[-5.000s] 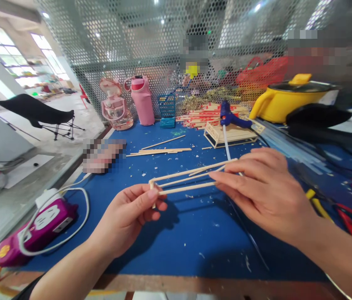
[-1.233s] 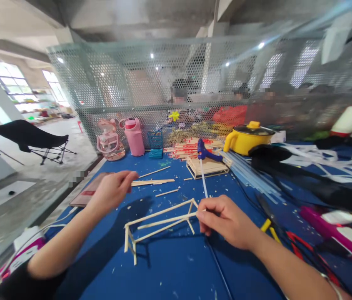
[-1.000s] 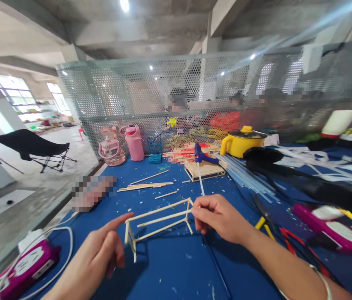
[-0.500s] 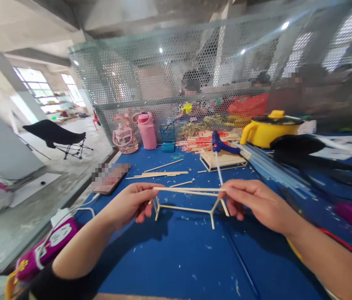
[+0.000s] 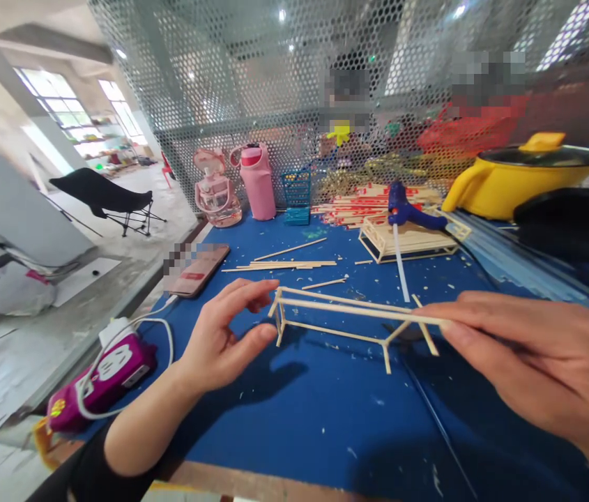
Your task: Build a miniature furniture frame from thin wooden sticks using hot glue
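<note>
Stick frame (image 5: 334,332): middle of the view, on or just above the blue mat (image 5: 294,425); two long bars and splayed end pieces look joined already
Held stick (image 5: 362,312): along the near upper side; cannot tell if fixed, so this bar seems unfinished
Right hand (image 5: 529,355): lower right, pinching that stick's end
Left hand (image 5: 224,338): left of centre, spread, gripping nothing, fingertip by the upper corner, contact unclear
Loose sticks (image 5: 294,265): upper centre, unjoined
Glue gun (image 5: 403,210): upper right, resting on a seemingly built slatted piece (image 5: 427,244)
</note>
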A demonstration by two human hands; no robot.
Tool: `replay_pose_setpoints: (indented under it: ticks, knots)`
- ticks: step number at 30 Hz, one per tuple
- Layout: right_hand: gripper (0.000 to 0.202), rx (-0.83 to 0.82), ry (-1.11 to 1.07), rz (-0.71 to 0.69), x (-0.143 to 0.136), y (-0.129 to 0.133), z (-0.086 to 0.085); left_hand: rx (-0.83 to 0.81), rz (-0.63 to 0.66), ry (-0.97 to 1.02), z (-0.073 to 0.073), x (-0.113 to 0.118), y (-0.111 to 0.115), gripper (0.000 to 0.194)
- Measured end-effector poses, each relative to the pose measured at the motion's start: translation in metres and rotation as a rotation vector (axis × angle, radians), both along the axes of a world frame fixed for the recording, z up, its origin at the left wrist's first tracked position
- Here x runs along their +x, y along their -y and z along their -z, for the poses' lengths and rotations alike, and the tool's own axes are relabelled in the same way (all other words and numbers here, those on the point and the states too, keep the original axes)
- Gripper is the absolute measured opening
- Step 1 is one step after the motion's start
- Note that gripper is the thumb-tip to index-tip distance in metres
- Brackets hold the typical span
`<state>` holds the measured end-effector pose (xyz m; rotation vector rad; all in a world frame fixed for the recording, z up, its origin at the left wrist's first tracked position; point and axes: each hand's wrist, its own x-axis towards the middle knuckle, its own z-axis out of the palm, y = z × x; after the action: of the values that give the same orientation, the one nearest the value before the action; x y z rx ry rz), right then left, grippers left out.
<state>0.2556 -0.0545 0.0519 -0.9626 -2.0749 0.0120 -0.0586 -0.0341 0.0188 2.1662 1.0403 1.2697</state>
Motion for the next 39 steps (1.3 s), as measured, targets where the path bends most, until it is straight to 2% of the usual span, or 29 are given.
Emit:
replay_pose_setpoints:
  ticks: [3, 7, 11, 14, 22, 27, 35, 39]
  knots:
    - [0.018, 0.016, -0.039, 0.068, 0.000, -0.001, 0.001, 0.055, -0.006, -0.118, -0.002, 0.003, -0.002, 0.036]
    - [0.014, -0.029, -0.013, 0.064, -0.003, -0.003, 0.000, 0.006, -0.102, -0.099, -0.002, 0.008, -0.003, 0.022]
    - [0.013, -0.060, 0.061, 0.034, -0.006, -0.006, 0.001, -0.026, -0.186, -0.082, 0.000, 0.008, -0.001, 0.025]
    - [0.013, -0.054, 0.096, 0.034, -0.005, -0.010, 0.004, -0.010, -0.193, -0.104, 0.000, 0.007, 0.000, 0.027]
    - [0.012, 0.113, 0.088, 0.097, -0.002, -0.009, 0.007, -0.074, -0.192, -0.082, -0.002, 0.009, 0.004, 0.031]
    - [0.010, 0.115, 0.087, 0.105, -0.006, -0.009, 0.007, -0.146, -0.190, -0.051, 0.001, 0.008, 0.005, 0.035]
    - [0.011, 0.128, 0.105, 0.082, -0.007, -0.014, 0.013, -0.068, -0.200, -0.105, 0.001, 0.010, 0.007, 0.029]
    - [0.012, 0.103, 0.064, 0.077, -0.007, -0.019, 0.016, 0.063, -0.264, -0.155, 0.003, 0.013, 0.005, 0.020]
